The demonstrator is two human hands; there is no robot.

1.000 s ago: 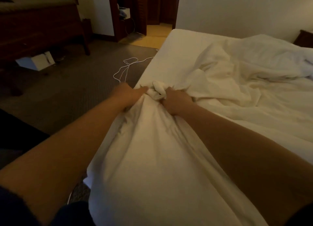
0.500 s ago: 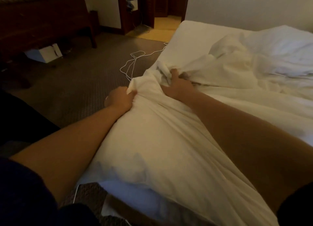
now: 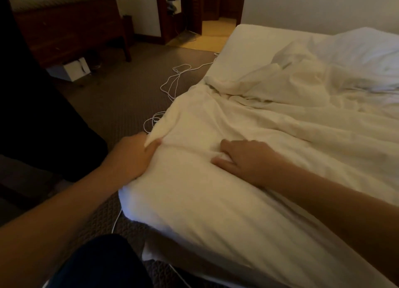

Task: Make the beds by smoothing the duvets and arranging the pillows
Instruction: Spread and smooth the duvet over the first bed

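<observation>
My left hand (image 3: 131,158) pinches the soft, light duvet (image 3: 216,192) at its corner; my right hand (image 3: 241,158) seems to rest flat nearby, fingers relaxed.

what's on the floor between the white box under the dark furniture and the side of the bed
In the head view, a loose white cord lies tangled on the brown carpet between the white box and the bed.

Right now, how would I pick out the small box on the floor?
Start at the dark wooden bench along the far left wall. Under its right end on the brown carpet sits a small white cardboard box, the only pale boxy thing there, unlike the thin white cable.
</observation>
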